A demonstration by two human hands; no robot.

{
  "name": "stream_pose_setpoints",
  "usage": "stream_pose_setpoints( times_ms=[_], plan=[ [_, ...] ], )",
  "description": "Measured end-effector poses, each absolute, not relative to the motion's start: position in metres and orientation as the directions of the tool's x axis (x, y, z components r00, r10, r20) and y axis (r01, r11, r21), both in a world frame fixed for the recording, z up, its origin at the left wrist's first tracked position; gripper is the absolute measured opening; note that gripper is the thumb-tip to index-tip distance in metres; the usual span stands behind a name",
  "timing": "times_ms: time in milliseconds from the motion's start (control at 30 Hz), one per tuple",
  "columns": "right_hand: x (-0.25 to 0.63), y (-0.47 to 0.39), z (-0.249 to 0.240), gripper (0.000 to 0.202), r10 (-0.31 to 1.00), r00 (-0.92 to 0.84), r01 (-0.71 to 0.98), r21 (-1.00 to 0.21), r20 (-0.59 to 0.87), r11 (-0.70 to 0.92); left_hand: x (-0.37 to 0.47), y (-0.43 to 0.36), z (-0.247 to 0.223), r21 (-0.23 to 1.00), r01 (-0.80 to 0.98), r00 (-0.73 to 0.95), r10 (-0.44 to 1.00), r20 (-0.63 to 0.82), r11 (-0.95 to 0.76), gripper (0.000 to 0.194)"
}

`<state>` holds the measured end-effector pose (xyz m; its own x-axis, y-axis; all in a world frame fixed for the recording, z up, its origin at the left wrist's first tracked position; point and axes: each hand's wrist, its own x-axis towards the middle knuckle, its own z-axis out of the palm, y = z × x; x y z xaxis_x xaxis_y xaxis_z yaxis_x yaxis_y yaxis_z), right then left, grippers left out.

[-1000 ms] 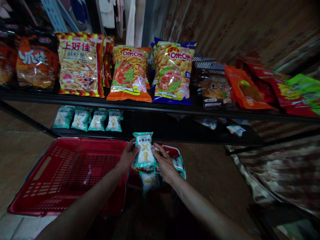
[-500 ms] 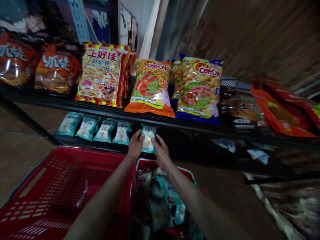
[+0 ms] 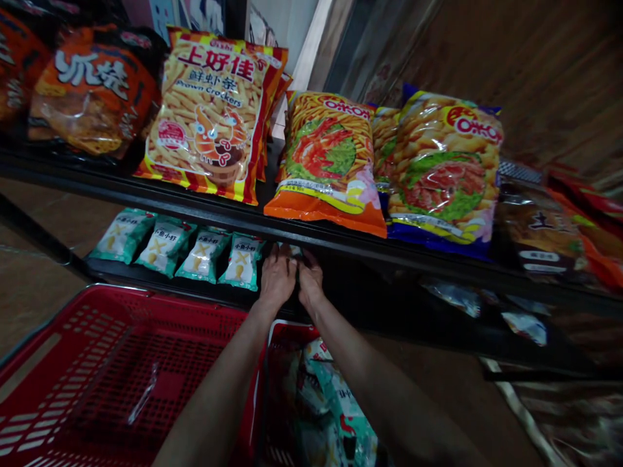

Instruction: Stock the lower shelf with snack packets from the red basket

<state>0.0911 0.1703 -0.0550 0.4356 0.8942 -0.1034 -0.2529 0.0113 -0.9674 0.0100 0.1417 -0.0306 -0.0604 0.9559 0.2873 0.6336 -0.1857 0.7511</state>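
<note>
Both hands reach onto the lower black shelf, under the edge of the upper one. A small green-and-white snack bag (image 3: 291, 249) shows only as a sliver between them. My left hand (image 3: 278, 275) covers its left side, fingers bent round it. Against its right side is my right hand (image 3: 309, 275), fingers curled. To the left, several matching green bags (image 3: 242, 261) stand in a row. Most of the bag between my hands is hidden by the fingers.
Above, the upper shelf (image 3: 209, 214) holds large bags, including prawn crackers (image 3: 209, 117) and an orange-edged bag (image 3: 331, 162). Below are a red basket (image 3: 195, 298) with a clear wrapper and a second basket (image 3: 294, 331) filled with snack bags. Silvery packets (image 3: 525, 324) lie right.
My hands have pushed the green bag deeper under the upper shelf, and my left hand now covers more of it. The view has moved closer to the shelves.
</note>
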Motion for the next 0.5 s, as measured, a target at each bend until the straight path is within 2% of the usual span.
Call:
stream_pose_setpoints(
  times_ms=[300,500],
  plan=[
    [0.0891,0.1653,-0.0532,0.044,0.882,0.446,-0.288,-0.958,-0.152,-0.019,0.0008,0.1454,-0.037,0.755,0.625,-0.089,0.944,0.319,-0.196,0.04],
    [0.0911,0.1686,-0.0571,0.038,0.864,0.486,-0.229,-0.973,-0.13,-0.018,0.0065,0.1424,-0.0382,0.695,0.697,-0.065,0.949,0.308,-0.178,0.039]
  ],
)
